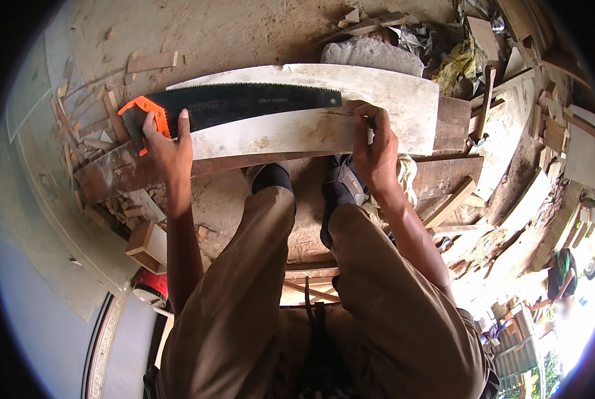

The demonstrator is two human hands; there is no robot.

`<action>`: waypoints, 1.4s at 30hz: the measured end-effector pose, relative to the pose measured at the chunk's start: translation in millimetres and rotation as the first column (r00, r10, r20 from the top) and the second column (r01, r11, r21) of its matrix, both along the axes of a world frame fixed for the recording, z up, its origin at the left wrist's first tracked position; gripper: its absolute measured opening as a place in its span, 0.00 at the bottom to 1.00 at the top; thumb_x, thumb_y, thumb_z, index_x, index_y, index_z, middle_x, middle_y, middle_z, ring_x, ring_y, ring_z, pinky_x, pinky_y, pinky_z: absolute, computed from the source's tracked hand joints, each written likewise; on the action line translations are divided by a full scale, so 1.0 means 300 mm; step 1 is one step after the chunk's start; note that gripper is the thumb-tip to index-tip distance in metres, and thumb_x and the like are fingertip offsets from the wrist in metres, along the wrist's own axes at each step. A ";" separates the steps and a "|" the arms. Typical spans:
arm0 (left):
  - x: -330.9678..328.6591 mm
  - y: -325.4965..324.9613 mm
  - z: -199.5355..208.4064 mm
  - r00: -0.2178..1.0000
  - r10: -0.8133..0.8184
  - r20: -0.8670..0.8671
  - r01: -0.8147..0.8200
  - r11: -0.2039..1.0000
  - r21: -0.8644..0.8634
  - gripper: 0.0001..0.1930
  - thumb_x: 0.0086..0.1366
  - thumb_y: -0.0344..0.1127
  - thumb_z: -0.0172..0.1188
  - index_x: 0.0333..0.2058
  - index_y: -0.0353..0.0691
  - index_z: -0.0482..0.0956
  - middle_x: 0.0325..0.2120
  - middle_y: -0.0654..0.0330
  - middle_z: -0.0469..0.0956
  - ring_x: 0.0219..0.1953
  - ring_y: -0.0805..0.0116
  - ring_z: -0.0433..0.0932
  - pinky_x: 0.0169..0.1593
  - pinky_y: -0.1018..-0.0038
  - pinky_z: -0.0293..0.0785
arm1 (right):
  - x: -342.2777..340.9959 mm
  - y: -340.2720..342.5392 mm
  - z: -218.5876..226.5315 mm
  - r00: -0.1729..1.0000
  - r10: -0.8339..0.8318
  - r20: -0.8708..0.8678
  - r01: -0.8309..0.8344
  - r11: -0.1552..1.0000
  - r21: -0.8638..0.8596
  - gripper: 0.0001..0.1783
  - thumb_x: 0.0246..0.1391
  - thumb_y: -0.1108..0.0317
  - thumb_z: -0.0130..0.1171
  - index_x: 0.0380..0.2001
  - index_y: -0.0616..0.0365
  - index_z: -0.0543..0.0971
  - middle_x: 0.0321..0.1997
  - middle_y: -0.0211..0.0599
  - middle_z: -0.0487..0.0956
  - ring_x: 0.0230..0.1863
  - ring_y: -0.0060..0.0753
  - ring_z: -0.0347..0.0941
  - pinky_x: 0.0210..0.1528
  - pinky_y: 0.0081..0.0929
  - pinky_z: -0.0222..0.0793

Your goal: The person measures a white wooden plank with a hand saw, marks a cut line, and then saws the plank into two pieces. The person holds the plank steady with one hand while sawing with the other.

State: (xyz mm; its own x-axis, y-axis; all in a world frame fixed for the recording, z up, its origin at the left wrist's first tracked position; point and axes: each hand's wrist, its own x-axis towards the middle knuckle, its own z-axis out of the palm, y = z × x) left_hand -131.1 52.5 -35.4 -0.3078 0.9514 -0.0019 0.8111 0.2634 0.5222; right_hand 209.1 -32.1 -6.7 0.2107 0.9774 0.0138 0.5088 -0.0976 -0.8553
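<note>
A hand saw with a dark blade [251, 103] and an orange and grey handle [152, 106] is held over a white board [271, 133], teeth facing away from me. My left hand [168, 136] grips the saw by its handle, the thumb lying against the blade's heel. At the other end, my right hand [375, 136] has its fingers curled close to the blade's tip, over the board. Whether those fingers pinch the tip or some small thing is hidden. Under the white board runs a long brown plank [118, 174] across my front.
A grey stone block [374, 56] sits just beyond the board. Wood offcuts and scraps [510, 133] are heaped on the right, with more offcuts [152, 62] at the left. Close to my left forearm are a small wooden box [148, 245] and a red container [152, 286].
</note>
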 end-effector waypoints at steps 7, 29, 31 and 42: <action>0.001 -0.025 0.001 0.980 -0.056 0.190 0.041 0.996 0.082 0.33 0.63 0.39 0.68 0.60 0.27 0.63 0.59 0.41 0.66 0.64 0.56 0.65 0.65 0.66 0.60 | 0.008 -0.004 -0.013 0.999 0.028 -0.017 -0.028 1.000 0.009 0.08 0.59 0.80 0.54 0.42 0.63 0.70 0.43 0.51 0.79 0.42 0.53 0.78 0.43 0.38 0.73; -0.123 0.021 0.001 0.996 0.048 0.071 -0.051 0.998 0.040 0.28 0.61 0.41 0.69 0.56 0.33 0.73 0.41 0.52 0.83 0.33 0.70 0.77 0.40 0.74 0.75 | 0.011 -0.015 -0.020 0.999 -0.024 -0.040 0.025 1.000 0.016 0.08 0.60 0.77 0.55 0.42 0.61 0.71 0.40 0.49 0.81 0.42 0.52 0.81 0.41 0.37 0.75; -0.125 0.017 -0.001 0.998 0.049 0.047 -0.051 0.998 0.040 0.28 0.61 0.41 0.69 0.56 0.33 0.73 0.41 0.52 0.83 0.33 0.71 0.77 0.40 0.74 0.75 | 0.010 -0.016 -0.014 0.999 -0.023 -0.044 0.023 1.000 -0.005 0.08 0.60 0.78 0.55 0.42 0.61 0.71 0.41 0.49 0.81 0.42 0.53 0.81 0.42 0.37 0.75; -0.119 0.003 0.009 0.990 -0.017 0.138 0.011 0.999 0.044 0.26 0.63 0.39 0.67 0.56 0.33 0.72 0.41 0.53 0.82 0.33 0.72 0.78 0.38 0.76 0.75 | 0.017 -0.020 -0.032 0.999 0.004 -0.043 -0.004 1.000 -0.001 0.08 0.60 0.80 0.53 0.43 0.61 0.70 0.42 0.48 0.80 0.40 0.47 0.79 0.42 0.33 0.74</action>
State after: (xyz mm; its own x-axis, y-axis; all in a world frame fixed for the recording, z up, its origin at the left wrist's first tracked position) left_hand -166.8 53.2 -32.5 -0.2937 0.9559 -0.0025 0.7339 0.2272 0.6401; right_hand 214.1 -38.2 -16.4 0.2073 0.9783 0.0035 0.4722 -0.0969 -0.8762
